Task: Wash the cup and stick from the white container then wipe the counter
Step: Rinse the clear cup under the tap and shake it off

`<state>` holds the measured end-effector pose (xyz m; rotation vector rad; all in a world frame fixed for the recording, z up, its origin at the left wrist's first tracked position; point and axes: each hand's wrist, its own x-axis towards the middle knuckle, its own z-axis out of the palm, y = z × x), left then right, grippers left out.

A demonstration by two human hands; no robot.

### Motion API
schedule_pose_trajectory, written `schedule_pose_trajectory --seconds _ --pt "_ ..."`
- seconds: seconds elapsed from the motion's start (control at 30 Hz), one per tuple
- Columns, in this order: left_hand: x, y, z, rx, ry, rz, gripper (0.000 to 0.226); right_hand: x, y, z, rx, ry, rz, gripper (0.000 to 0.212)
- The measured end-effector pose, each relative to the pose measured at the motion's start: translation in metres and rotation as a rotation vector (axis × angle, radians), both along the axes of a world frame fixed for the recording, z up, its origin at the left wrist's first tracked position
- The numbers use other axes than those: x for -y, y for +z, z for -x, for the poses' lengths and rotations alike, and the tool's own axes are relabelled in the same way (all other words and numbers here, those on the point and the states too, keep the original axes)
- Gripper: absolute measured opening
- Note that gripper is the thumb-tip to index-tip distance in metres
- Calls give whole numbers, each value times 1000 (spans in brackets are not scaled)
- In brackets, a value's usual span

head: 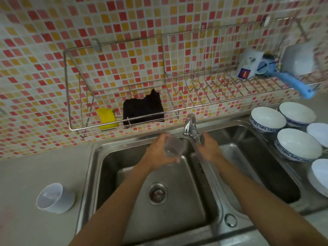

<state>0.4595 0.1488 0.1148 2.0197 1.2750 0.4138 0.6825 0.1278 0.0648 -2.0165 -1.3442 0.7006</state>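
Note:
Over the left basin of the steel sink (pixel 110 167), my left hand (pixel 157 154) grips a clear plastic cup (pixel 173 148) on its side, with its mouth just under the faucet (pixel 190 125). My right hand (pixel 211 148) is beside the faucet, fingers curled round what looks like a thin clear stick (pixel 204 161), which is blurred and slants down over the sink divider. The white container (pixel 53 197) stands on the counter to the left of the sink. I cannot tell whether water is running.
A black cloth (pixel 143 109) and a yellow sponge (pixel 107 118) hang in the wire wall rack (pixel 213 82). A mug (pixel 248 65), a blue brush (pixel 292 80) and a white pot sit on the rack's right end. Several white bowls (pixel 268 118) line the counter to the right.

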Motion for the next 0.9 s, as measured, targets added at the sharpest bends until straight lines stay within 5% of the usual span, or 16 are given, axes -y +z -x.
schedule_pose_trajectory --seconds 0.13,0.37,0.9 --pt "-1 -13 -33 20 56 87 90 -29 -7 -15 -44 149 73 47" --pt "-14 -27 -61 81 159 125 87 -53 -20 -27 189 471 146 53" --pt "-17 -34 -68 -35 270 12 77 -62 -41 -40 74 476 76 52"
